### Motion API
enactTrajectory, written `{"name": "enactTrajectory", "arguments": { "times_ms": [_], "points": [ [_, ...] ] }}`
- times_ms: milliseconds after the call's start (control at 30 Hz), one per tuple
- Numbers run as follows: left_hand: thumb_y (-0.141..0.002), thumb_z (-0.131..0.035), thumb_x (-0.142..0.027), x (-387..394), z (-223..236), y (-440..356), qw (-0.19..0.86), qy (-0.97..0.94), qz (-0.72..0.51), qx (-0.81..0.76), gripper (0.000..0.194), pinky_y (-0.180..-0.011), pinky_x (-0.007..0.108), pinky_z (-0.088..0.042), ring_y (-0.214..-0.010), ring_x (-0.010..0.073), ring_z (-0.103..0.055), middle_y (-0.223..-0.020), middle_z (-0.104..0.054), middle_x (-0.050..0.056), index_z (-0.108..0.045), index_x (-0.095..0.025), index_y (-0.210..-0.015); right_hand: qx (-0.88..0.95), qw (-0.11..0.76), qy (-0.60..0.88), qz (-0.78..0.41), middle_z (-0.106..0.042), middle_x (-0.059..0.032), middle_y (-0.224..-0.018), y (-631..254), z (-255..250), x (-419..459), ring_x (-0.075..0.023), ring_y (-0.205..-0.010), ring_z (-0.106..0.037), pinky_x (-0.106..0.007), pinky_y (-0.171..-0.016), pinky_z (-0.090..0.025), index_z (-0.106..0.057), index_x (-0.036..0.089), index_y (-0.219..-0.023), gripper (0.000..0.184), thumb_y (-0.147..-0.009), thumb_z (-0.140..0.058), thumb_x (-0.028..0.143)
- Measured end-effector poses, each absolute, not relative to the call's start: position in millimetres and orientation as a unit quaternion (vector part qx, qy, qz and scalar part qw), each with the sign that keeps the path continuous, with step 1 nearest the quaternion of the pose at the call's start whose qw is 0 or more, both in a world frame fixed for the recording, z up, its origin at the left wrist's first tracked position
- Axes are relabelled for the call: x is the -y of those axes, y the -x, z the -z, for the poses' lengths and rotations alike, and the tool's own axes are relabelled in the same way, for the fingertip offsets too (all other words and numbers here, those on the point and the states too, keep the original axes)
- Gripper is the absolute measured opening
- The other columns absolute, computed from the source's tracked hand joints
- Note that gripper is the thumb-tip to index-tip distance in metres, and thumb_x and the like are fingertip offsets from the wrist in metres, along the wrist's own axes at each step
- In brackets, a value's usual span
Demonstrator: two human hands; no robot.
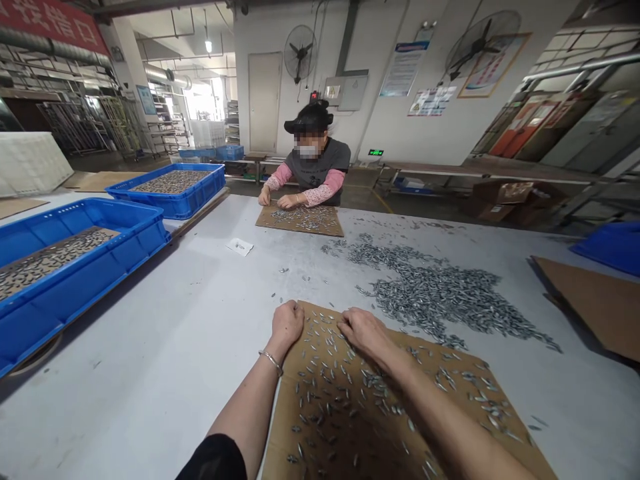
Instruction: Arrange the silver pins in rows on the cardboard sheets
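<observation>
A brown cardboard sheet (345, 437) lies on the table in front of me, scattered with many small, slim, shiny metal pieces (377, 383). My left hand (289, 323) is closed at the sheet's far left corner, its curled fingers against the edge; what they hold, if anything, is hidden. Farther right, my right hand (367, 331) is over the sheet's far edge with thumb and fingers pinched together. Any piece between those fingertips is too small to make out. Beyond the right hand spreads a large loose pile of the same metal pieces (440, 293).
Across the white table (210, 313), a co-worker (317, 160) bends over another cardboard sheet (300, 223) bearing pieces. Blue trays (85, 273) with piece-covered cardboard stand left. A small white paper (241, 247) lies mid-table; more cardboard (595, 300) is at right.
</observation>
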State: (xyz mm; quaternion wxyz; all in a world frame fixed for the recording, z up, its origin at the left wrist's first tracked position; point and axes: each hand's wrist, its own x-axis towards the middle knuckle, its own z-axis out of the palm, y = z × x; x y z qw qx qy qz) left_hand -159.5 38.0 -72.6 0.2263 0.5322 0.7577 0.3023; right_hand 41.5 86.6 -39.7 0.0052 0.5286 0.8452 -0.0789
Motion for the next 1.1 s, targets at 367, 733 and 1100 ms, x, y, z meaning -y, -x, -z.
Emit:
{"name": "enactTrajectory", "arguments": {
  "times_ms": [367,733,1100],
  "points": [
    [-0.100,-0.047,-0.026,-37.1,73.2,160.7,0.221,-0.539,-0.303,-0.754,0.026,-0.074,0.030,-0.042,-0.088,0.0234,-0.068,-0.091,-0.076,0.010,-0.064,-0.021,-0.082,-0.861,-0.034,-0.485,0.146,-0.068,-0.0059,-0.084,-39.0,54.0,-86.2,-0.0174,-0.077,-0.058,-0.026,-0.067,-0.031,-0.065,0.020,-0.079,0.021,-0.095,-0.051,0.022],
    [-0.099,-0.048,-0.025,-36.8,71.6,160.2,0.223,-0.536,-0.303,-0.756,0.025,-0.075,0.031,-0.043,-0.090,0.0241,-0.069,-0.092,-0.076,0.010,-0.066,-0.020,-0.084,-0.857,-0.030,-0.488,0.162,-0.069,-0.0075,-0.089,-35.1,50.2,-84.4,-0.0175,-0.080,-0.059,-0.026,-0.069,-0.032,-0.062,0.018,-0.083,0.016,-0.093,-0.050,0.017],
    [-0.099,-0.048,-0.023,-37.2,73.3,160.1,0.226,-0.536,-0.309,-0.752,0.024,-0.077,0.030,-0.044,-0.091,0.0238,-0.069,-0.093,-0.077,0.010,-0.067,-0.021,-0.084,-0.873,-0.019,-0.483,0.063,-0.070,-0.0086,-0.092,-36.3,50.8,-81.3,-0.0196,-0.084,-0.062,-0.028,-0.073,-0.033,-0.069,0.019,-0.085,0.021,-0.097,-0.052,0.021]
  ]
}}
